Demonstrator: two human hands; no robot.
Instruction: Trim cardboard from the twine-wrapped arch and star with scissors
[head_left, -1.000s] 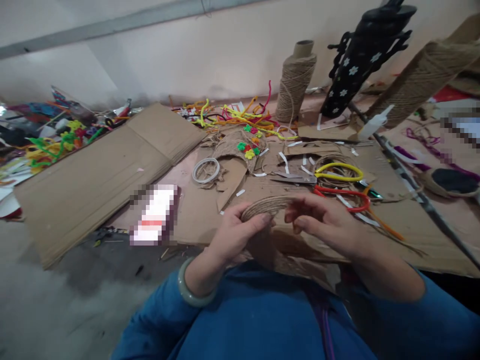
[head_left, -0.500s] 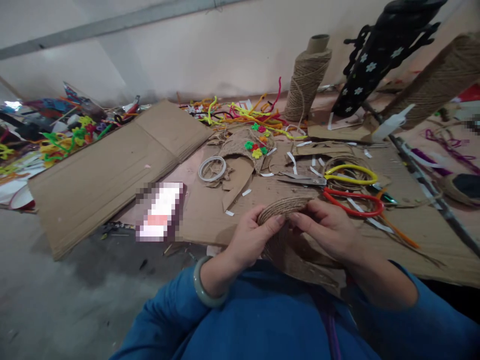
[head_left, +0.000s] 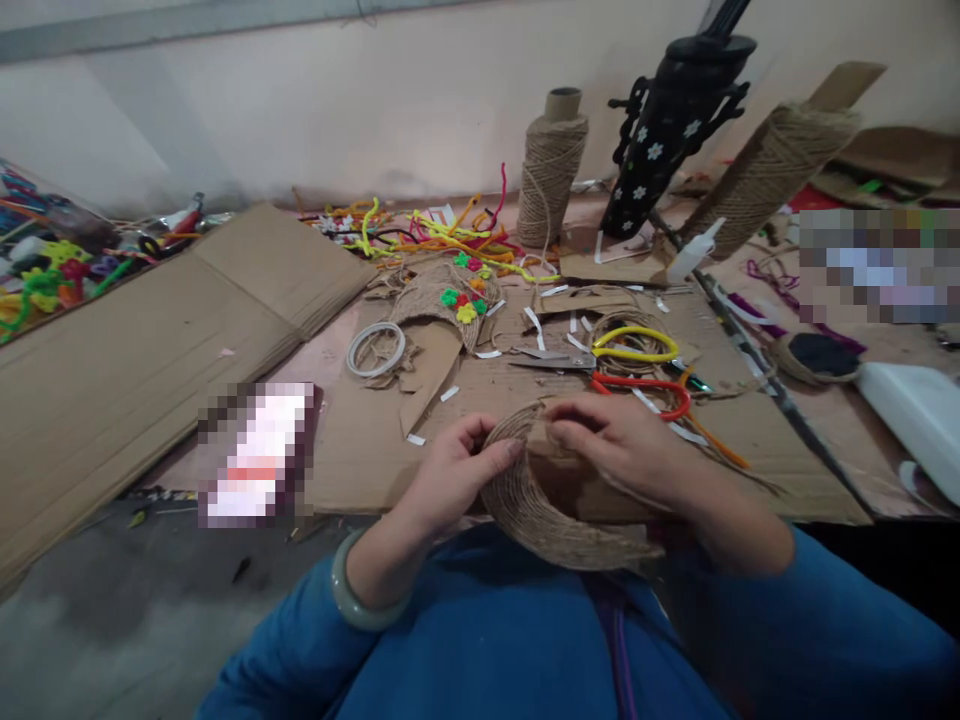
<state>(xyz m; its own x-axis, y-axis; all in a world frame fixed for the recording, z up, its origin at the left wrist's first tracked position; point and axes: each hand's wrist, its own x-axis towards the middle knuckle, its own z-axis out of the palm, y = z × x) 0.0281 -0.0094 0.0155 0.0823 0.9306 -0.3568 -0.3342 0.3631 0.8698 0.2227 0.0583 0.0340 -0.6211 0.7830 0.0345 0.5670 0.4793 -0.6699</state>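
Presently, a jute-wrapped cardboard piece (head_left: 540, 510) is held over the lap: left hand (head_left: 450, 475) pinching its rim, right hand (head_left: 622, 450) closed on its bare inner face; outer wrapping judged largely complete.

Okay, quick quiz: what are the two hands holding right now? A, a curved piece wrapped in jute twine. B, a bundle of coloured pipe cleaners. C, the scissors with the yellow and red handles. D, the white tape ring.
A: the left hand and right hand both grip the curved twine-wrapped piece, while the scissors, tape ring and pipe cleaners lie untouched on the cardboard beyond.
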